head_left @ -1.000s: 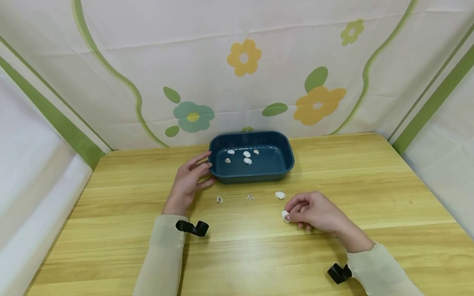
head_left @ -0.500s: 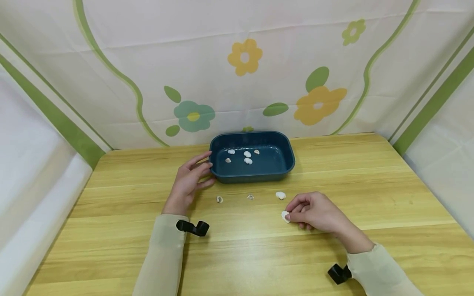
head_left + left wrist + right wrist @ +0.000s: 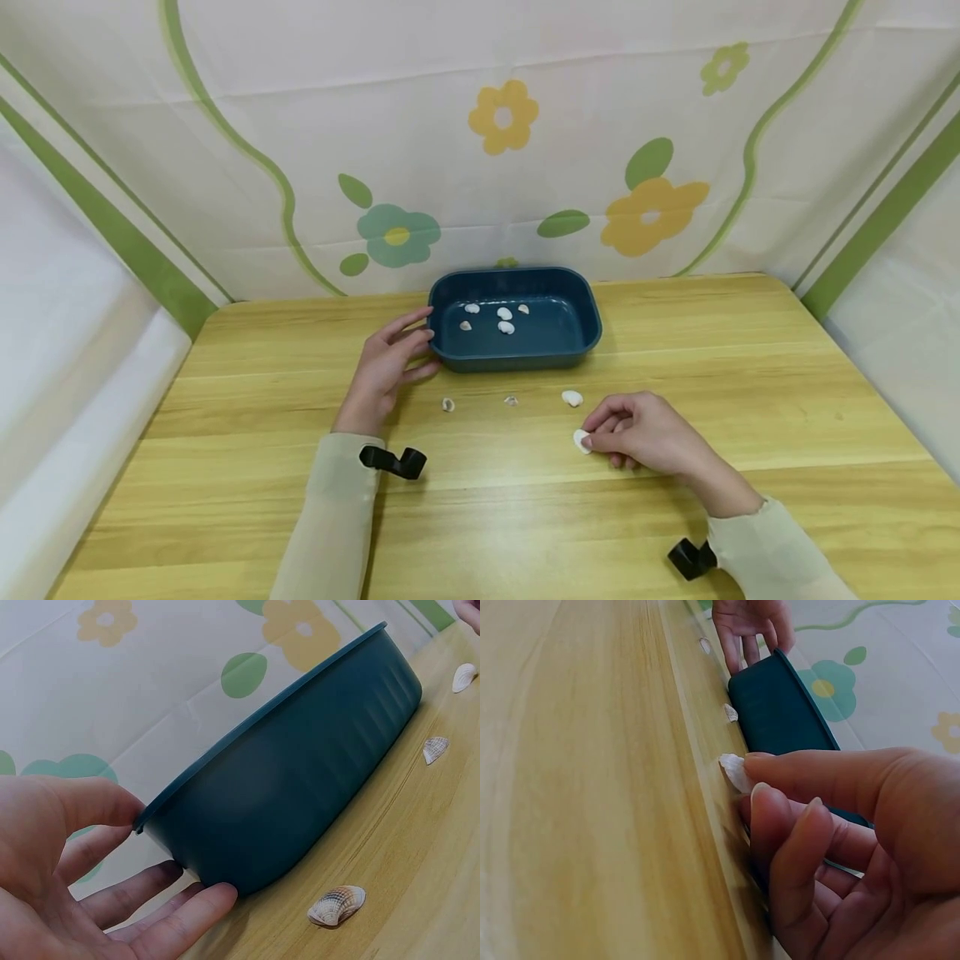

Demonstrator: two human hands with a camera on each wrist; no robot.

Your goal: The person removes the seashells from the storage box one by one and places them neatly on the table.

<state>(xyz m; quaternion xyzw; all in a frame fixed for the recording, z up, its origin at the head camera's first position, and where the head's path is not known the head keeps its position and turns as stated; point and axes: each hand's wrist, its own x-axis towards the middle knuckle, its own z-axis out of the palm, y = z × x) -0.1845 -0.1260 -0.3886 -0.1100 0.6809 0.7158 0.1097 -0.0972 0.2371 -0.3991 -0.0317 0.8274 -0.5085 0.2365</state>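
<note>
Between thumb and fingertips, my right hand (image 3: pixel 647 433) pinches a white seashell (image 3: pixel 581 441) low over the table; the right wrist view shows the same seashell (image 3: pixel 736 772) at the fingertips. My left hand (image 3: pixel 382 371) touches the left end of a dark blue basin (image 3: pixel 517 362), its fingers spread and fairly straight along the wall and rim. Several small shells (image 3: pixel 506 328) lie inside the basin. In front of it are three more: a striped shell (image 3: pixel 337 905) nearest my left hand, a small shell (image 3: pixel 435 750) in the middle, and a white shell (image 3: pixel 572 398) just beyond my right fingers.
The wooden table (image 3: pixel 480 517) ends at the back against a white curtain (image 3: pixel 420 125) printed with flowers. The basin stands close to that back edge. Black camera mounts (image 3: pixel 393 462) stick out from both sleeves.
Everything in the head view has shifted slightly to the right together. Relative to the table, both hands, the pinched seashell and the basin stay practically where they were.
</note>
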